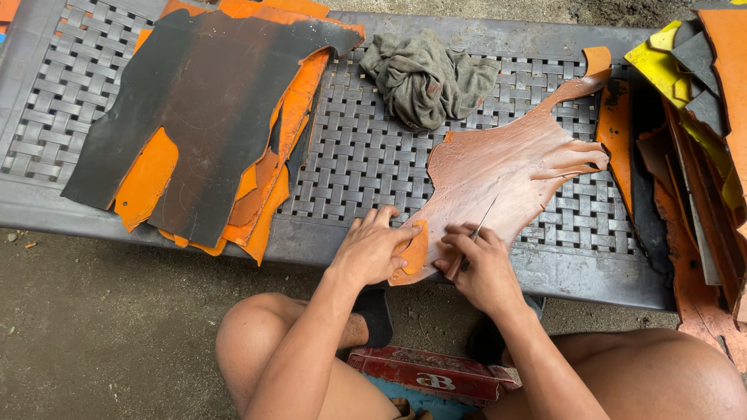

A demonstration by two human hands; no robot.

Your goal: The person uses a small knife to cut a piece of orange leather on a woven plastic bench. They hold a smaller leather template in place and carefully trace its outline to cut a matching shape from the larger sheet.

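on the bench [327, 233], left hand [373, 249] pins leather [498, 167]; right hand [486, 268] grips blade [484, 215].

Counter [366, 167]: grey metal, basket-weave lattice. Leather hide [506, 167]: glossy reddish-brown, orange underside at folded corner. Leather stack [210, 117]: black-to-dark-brown top sheet over bright orange pieces. Rag [424, 78]: olive-grey. Scrap pile [692, 93]: orange, yellow, dark grey. Box [432, 372]: red.

A brown leather piece [506, 175] with an irregular outline lies flat on the near right part of the bench. A thin metal blade [481, 220] stands tilted on its near edge.
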